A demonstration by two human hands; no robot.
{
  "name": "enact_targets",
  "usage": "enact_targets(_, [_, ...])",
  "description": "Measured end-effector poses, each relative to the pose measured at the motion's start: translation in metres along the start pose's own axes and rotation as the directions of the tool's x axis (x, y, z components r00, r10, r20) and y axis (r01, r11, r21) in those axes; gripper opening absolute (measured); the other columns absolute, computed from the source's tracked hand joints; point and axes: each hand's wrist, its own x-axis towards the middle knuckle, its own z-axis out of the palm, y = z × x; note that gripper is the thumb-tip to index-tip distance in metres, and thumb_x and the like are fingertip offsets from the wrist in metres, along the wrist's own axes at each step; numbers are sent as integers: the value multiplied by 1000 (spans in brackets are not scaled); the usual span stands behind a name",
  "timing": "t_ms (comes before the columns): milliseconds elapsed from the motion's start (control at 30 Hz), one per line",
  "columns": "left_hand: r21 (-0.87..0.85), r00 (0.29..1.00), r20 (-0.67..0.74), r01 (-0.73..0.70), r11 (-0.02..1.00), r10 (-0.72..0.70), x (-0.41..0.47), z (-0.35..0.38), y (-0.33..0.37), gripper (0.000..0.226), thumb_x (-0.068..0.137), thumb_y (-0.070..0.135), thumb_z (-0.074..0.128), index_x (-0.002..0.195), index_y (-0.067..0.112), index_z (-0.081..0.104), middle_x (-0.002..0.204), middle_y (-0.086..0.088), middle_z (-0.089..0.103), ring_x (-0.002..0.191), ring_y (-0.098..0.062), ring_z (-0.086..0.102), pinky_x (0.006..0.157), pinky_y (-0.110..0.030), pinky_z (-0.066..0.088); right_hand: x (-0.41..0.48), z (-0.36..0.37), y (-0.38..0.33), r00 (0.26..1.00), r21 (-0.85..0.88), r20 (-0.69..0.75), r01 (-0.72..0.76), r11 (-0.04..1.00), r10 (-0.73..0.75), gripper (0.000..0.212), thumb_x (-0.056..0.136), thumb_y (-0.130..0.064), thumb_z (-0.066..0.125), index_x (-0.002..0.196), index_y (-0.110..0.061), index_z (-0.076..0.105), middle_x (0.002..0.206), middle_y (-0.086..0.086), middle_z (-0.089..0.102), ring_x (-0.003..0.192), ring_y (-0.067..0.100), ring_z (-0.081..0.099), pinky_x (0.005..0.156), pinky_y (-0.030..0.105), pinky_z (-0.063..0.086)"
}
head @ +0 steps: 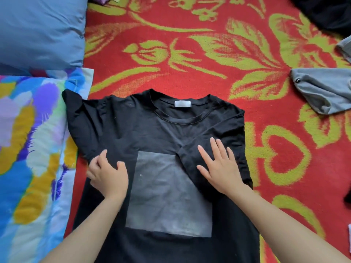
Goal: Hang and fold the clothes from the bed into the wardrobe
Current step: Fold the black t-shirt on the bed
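A black T-shirt [133, 130] with a grey square print lies flat, front up, on the red and green bedspread [209, 59]. Its right sleeve is folded inward over the chest. My right hand [218, 166] lies flat on that folded sleeve with fingers spread and straight. My left hand [107, 172] rests at the shirt's left side below the left sleeve, fingers curled and pinching the black fabric. The left sleeve spreads out onto the colourful quilt.
A blue pillow [38, 29] lies at the far left, above a multicoloured quilt [28, 149]. Grey clothing [322, 90] sits at the right edge, and a dark garment [326, 12] in the top right corner. A purple item [102, 0] peeks in at the top.
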Motion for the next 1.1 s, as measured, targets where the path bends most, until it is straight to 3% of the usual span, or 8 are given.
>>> enact_targets(300, [-478, 953, 214, 295, 827, -216, 126, -36, -19, 58, 82, 27, 64, 132, 8, 43, 116, 2, 51, 103, -18, 54, 92, -33, 45, 37, -14, -90, 985, 37, 8, 174, 984, -174, 49, 81, -39, 36, 99, -12, 72, 115, 20, 64, 105, 34, 63, 76, 41, 54])
enact_targets(433, [-533, 809, 406, 587, 609, -424, 152, -38, -3, 12, 88, 24, 63, 88, 21, 51, 77, -3, 50, 43, -11, 42, 40, -18, 29, 53, -9, -108, 974, 38, 166, 152, 988, -156, 59, 76, -47, 32, 110, -17, 69, 117, 16, 64, 103, 34, 64, 71, 42, 55])
enact_targets(567, [-366, 630, 706, 716, 595, -324, 162, -43, 6, 30, 89, 36, 59, 68, 23, 41, 38, 9, 31, 24, -4, 16, 32, -11, 10, 59, -5, -114, 965, 47, 228, 123, 991, -131, 70, 86, -55, 17, 149, -25, 19, 157, 9, 10, 144, 30, 12, 111, 44, 22])
enact_targets(667, [-379, 729, 618, 604, 702, -294, 164, -43, 7, 18, 87, 21, 59, 71, 21, 50, 46, 4, 49, 34, -6, 39, 40, -19, 30, 58, -7, -115, 946, 21, 304, 110, 994, -111, 67, 94, -58, 21, 150, -28, 0, 158, 5, -10, 145, 26, -7, 115, 42, 8])
enact_targets(800, [-577, 711, 662, 685, 445, -237, 171, -50, 2, 18, 87, 15, 53, 103, 12, 62, 99, -11, 65, 85, -22, 63, 76, -34, 51, 59, -8, -117, 929, 8, 356, 109, 994, -104, 73, 94, -57, 30, 150, -27, -7, 157, 6, -17, 145, 28, -13, 116, 43, 3])
enact_targets(900, [-576, 719, 631, 686, 445, -291, 179, -55, -7, 20, 82, 9, 57, 100, 11, 63, 104, -12, 65, 88, -26, 64, 75, -35, 51, 58, -7, -120, 923, 20, 371, 96, 995, -97, 77, 93, -59, 31, 149, -26, -10, 156, 7, -20, 144, 29, -17, 116, 44, 0])
enact_targets(1033, [-691, 951, 165, 300, 657, -261, 186, -61, -4, 29, 78, -5, 58, 94, 18, 50, 97, -6, 60, 72, -14, 54, 59, -17, 44, 60, -9, -120, 909, 31, 406, 88, 996, -93, 80, 92, -61, 32, 149, -26, -11, 155, 7, -22, 143, 28, -20, 116, 45, -2])
enact_targets(1100, [-630, 983, -106, 48, 775, -147, 178, -69, 3, 37, 78, -8, 54, 106, 17, 49, 90, 1, 52, 76, -13, 49, 56, -5, 36, 60, -10, -119, 903, 33, 420, 88, 996, -94, 81, 91, -61, 33, 149, -26, -12, 155, 7, -23, 143, 28, -21, 116, 44, -3])
